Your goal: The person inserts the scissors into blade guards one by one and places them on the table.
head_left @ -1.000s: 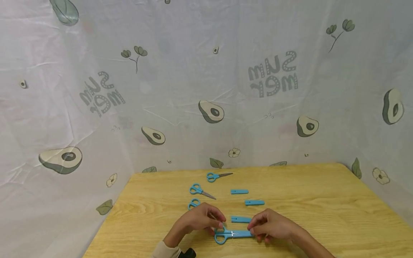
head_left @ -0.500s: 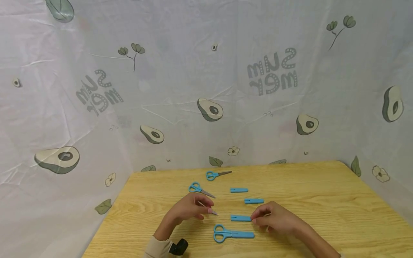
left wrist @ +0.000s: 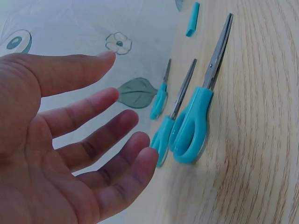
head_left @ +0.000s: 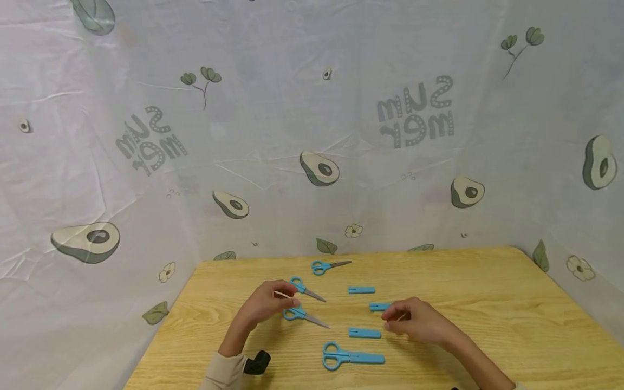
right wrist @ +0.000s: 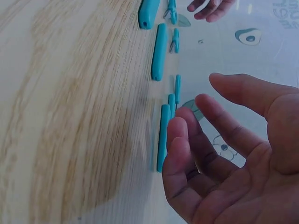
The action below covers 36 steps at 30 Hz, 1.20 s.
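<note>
My left hand (head_left: 265,303) hovers with relaxed fingers, its thumb and fingertips overlapping the blue handles of a pair of scissors (head_left: 296,313) in the head view. In the left wrist view, nothing lies between the fingers, and those scissors (left wrist: 194,121) rest on the table just beyond them. On the other side, my right hand (head_left: 414,320), loosely curled and holding nothing, is close to a blue blade cover (head_left: 364,333) and overlaps the end of another cover (head_left: 377,307). Nearest the front lie scissors (head_left: 336,356) with their blades inside a blue cover (head_left: 368,358).
Farther back on the wooden table (head_left: 468,281) are two more bare-bladed scissors, one middle pair (head_left: 312,294) and one rear pair (head_left: 320,268). A third loose cover (head_left: 361,290) lies right of them. A patterned curtain (head_left: 273,119) hangs behind the table.
Both hands have let go of the covered scissors at the front. My left hand has moved left and back to the bare scissors; my right hand has moved back and slightly right.
</note>
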Motion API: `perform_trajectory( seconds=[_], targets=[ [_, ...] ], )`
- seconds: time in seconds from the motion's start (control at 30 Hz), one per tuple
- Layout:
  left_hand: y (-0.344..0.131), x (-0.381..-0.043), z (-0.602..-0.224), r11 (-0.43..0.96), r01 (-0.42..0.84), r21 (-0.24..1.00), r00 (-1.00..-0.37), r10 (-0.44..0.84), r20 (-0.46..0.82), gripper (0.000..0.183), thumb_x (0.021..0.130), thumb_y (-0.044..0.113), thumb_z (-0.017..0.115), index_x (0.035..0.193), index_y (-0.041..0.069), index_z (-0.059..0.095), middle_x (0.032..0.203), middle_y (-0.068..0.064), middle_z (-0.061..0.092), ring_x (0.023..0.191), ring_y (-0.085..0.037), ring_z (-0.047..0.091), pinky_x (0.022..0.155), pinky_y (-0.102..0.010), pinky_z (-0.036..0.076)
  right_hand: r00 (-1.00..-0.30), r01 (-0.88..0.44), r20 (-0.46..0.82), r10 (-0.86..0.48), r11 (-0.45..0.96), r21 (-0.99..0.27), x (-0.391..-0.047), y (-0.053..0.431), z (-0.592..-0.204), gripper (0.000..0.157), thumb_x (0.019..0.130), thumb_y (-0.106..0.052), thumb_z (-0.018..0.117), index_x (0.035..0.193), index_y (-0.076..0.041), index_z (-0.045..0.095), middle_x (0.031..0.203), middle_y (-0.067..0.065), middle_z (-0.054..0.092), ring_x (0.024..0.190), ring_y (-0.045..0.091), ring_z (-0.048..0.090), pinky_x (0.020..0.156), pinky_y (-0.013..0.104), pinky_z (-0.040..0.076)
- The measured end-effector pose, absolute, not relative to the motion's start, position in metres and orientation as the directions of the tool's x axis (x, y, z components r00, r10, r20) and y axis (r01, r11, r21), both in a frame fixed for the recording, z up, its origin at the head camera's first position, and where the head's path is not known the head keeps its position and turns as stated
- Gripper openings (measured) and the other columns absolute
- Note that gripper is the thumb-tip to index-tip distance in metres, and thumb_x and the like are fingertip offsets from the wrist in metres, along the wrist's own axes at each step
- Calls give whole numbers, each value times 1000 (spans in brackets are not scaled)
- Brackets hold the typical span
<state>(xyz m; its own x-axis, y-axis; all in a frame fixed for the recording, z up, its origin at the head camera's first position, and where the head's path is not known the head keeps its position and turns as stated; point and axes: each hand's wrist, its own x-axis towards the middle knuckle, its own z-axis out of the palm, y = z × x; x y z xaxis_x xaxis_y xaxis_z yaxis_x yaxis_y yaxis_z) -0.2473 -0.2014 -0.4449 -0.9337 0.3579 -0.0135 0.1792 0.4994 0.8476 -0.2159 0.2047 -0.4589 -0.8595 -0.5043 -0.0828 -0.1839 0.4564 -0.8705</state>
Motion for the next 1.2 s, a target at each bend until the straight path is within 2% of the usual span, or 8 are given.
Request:
perform_trajectory(
  seconds=[0.23, 0.4, 0.53, 0.77, 0.97, 1.13, 1.2],
  targets=[
    [-204, -250, -446, 494, 186, 849, -927, 375, -16, 39, 101, 20, 77, 131, -4, 70, 134, -28, 66, 118, -39, 71, 94, -48, 62, -864, -203, -71, -499, 473, -858, -217, 211, -461, 30, 104, -18, 72, 124, 4, 72, 114, 11, 76, 101, 23, 70, 79, 25, 59],
    [-204, -253, -447, 500, 214, 839, -917, 399, -4, 45, 102, 23, 77, 138, -2, 67, 143, -25, 64, 133, -47, 62, 102, -52, 60, -874, -250, -36, -485, 511, -823, -218, 217, -463, 35, 104, -22, 72, 129, 2, 70, 124, 15, 74, 112, 31, 70, 89, 39, 63],
    [-207, -255, -449, 497, 245, 833, -898, 439, 2, 52, 103, 25, 76, 145, -2, 62, 149, -27, 60, 140, -54, 54, 107, -57, 57, -859, -298, 8, -512, 487, -821, -218, 219, -464, 39, 105, -21, 71, 136, 3, 66, 134, 23, 69, 121, 42, 67, 94, 49, 63],
    [-213, -260, -455, 458, 293, 839, -846, 534, 4, 61, 105, 21, 72, 155, -6, 50, 157, -31, 51, 147, -59, 45, 116, -64, 49, -842, -336, 37, -538, 470, -816, -216, 218, -466, 47, 105, -21, 71, 144, 4, 61, 142, 28, 65, 126, 48, 64, 94, 53, 62],
    [-216, -263, -461, 443, 322, 837, -820, 573, 11, 66, 103, 19, 74, 157, -7, 46, 161, -32, 47, 148, -60, 42, 119, -71, 42, -844, -367, 57, -534, 495, -788, -217, 215, -471, 52, 103, -25, 75, 145, 2, 62, 145, 25, 64, 128, 48, 62, 94, 51, 62],
    [-216, -266, -464, 441, 305, 844, -817, 577, -6, 67, 102, 18, 77, 156, -7, 47, 161, -31, 47, 147, -59, 45, 117, -68, 45, -832, -401, 81, -549, 493, -772, -218, 211, -474, 52, 101, -26, 77, 144, 0, 63, 144, 23, 65, 127, 48, 62, 94, 56, 61],
    [-216, -267, -466, 438, 300, 848, -814, 581, -12, 67, 101, 18, 77, 156, -7, 48, 160, -32, 47, 147, -58, 45, 116, -67, 47, -823, -420, 93, -561, 489, -765, -219, 209, -475, 51, 101, -26, 77, 143, 0, 64, 143, 22, 65, 125, 48, 63, 93, 55, 61]
  ],
)
